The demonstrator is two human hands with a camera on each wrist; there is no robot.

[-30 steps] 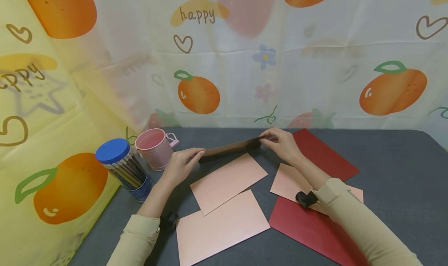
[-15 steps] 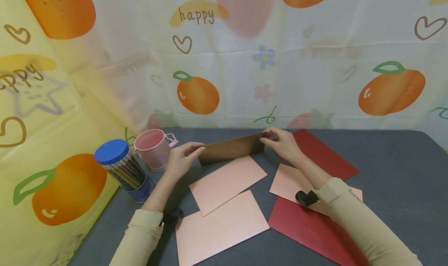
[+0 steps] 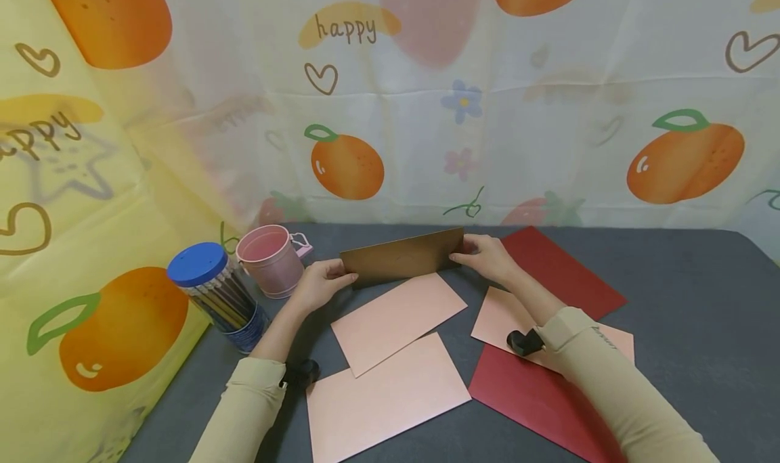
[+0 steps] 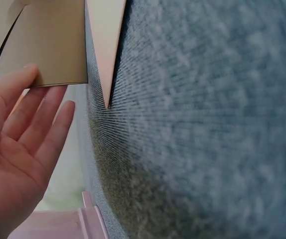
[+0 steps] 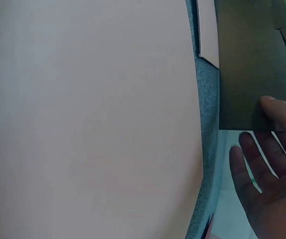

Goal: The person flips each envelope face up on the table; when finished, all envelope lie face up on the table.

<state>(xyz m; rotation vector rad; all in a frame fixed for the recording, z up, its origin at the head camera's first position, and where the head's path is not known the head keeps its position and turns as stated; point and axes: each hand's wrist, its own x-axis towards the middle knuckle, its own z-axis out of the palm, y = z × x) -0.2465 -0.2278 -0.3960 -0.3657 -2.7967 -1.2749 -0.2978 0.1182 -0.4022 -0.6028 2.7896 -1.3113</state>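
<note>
A brown card (image 3: 399, 256) stands on edge above the dark grey table (image 3: 682, 314), its face turned toward me. My left hand (image 3: 319, 283) pinches its left end and my right hand (image 3: 487, 256) pinches its right end. In the left wrist view the thumb lies on the card (image 4: 48, 45) with the fingers (image 4: 43, 129) behind it. In the right wrist view the thumb (image 5: 277, 112) presses the card's (image 5: 247, 64) corner, and the other fingers spread behind it.
Two pink sheets (image 3: 396, 321) (image 3: 384, 399) lie in front of the card, a third (image 3: 506, 317) lies under my right forearm on red sheets (image 3: 560, 267) (image 3: 536, 402). A pink cup (image 3: 270, 260) and a blue-lidded pencil tub (image 3: 213, 294) stand at the left. Printed cloth hangs behind.
The brown card has turned from nearly edge-on to upright, with its face toward me. Both hands kept hold of its ends and dropped slightly.
</note>
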